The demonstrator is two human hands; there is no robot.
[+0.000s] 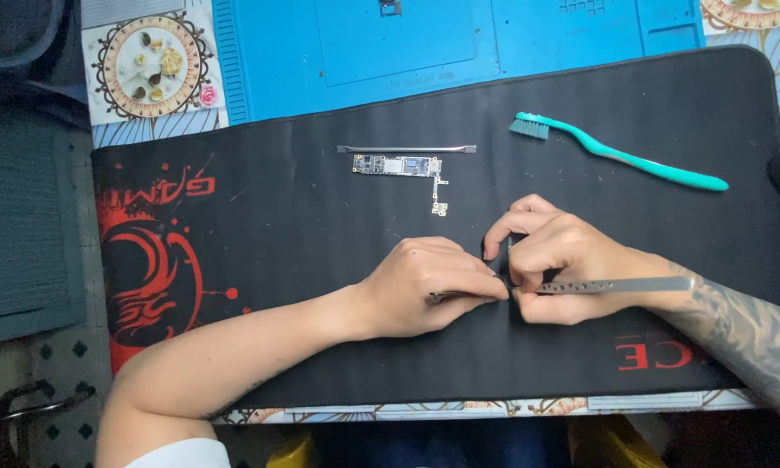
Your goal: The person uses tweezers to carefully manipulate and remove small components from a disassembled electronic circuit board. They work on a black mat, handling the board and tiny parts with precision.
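On a black mat [320, 286] with a red print at its 9 o'clock end, both hands meet near the middle of the front half. The left hand [424, 290] lies knuckles up, its fingers curled together and pinched on something thin and dark at their tips; what that is cannot be made out. The right hand [554, 260] sits just at 3 o'clock of it, the fingertips of the two hands touching or nearly so. Its fingers are closed around tweezers [615, 284], a flat grey metal pair with a row of holes, whose handle runs out toward 3 o'clock over the tattooed wrist. Between the two hands a small dark part [504, 251] is clamped under the right thumb and forefinger, mostly hidden. At 12 o'clock of the hands, well apart, lies a narrow L-shaped circuit board [398, 165], and just beyond it, side by side with it, a thin metal pry tool [407, 149]. At about 1 o'clock of the right hand lies a teal toothbrush [624, 156], bristles toward the board. Beyond the far edge of the black one sits a blue work mat [277, 52].
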